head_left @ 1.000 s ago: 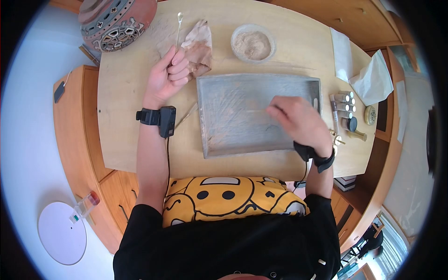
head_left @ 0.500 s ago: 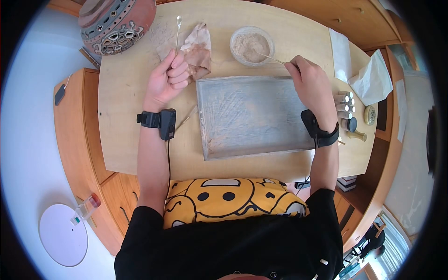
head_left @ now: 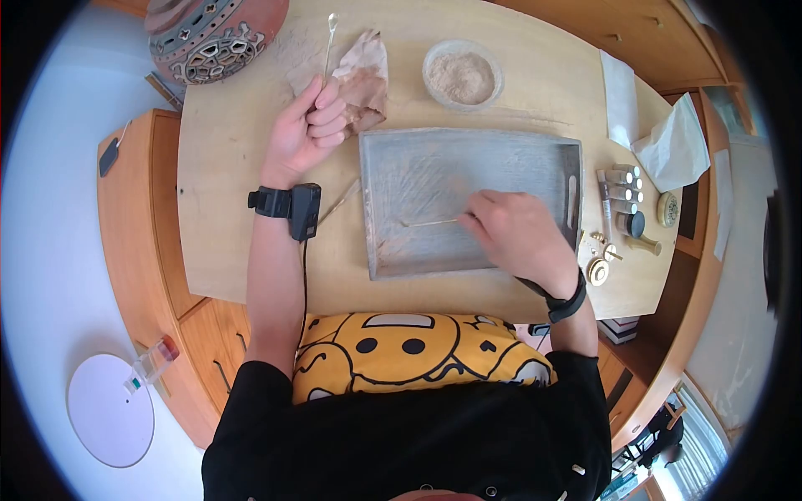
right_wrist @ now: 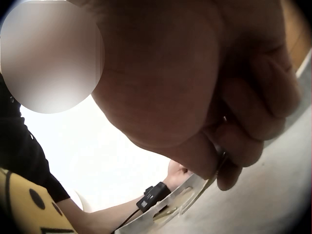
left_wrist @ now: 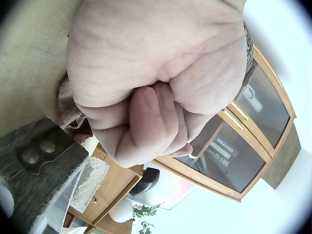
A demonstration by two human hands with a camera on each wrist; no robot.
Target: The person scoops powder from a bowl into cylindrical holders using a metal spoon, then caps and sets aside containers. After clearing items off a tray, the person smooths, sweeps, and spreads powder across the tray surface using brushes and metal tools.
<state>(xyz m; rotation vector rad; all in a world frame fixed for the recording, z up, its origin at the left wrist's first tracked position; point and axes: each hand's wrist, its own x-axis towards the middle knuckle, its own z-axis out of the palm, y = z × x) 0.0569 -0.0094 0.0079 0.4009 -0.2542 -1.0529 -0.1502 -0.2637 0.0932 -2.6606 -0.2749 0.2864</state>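
My left hand [head_left: 309, 129] is raised left of the tray, fingers curled round the stem of a thin metal spoon [head_left: 331, 40] whose small bowl points up and away. In the left wrist view the curled fingers [left_wrist: 151, 122] hide most of it. Over the grey wooden tray [head_left: 418, 163], my right hand [head_left: 520, 232] pinches a slender gold-coloured stick-like tool [head_left: 433, 223] between thumb and fingers. Its far end points left, close over the tray floor, which carries pale brown powder streaks. Behind the tray stands a bowl [head_left: 428, 83] of pale brown powder [head_left: 464, 77].
A stained cloth [head_left: 368, 75] lies behind the left hand, and another thin tool [head_left: 341, 200] beside the tray's left wall. Small bottles [head_left: 622, 192], brass pieces [head_left: 597, 271] and a white bag [head_left: 672, 150] are on the right. A patterned pot [head_left: 221, 42] stands back left.
My right hand went from over the tray to the powder bowl, dipping the tool's end there, then came back over the tray. The left hand keeps the spoon raised in nearly the same place.
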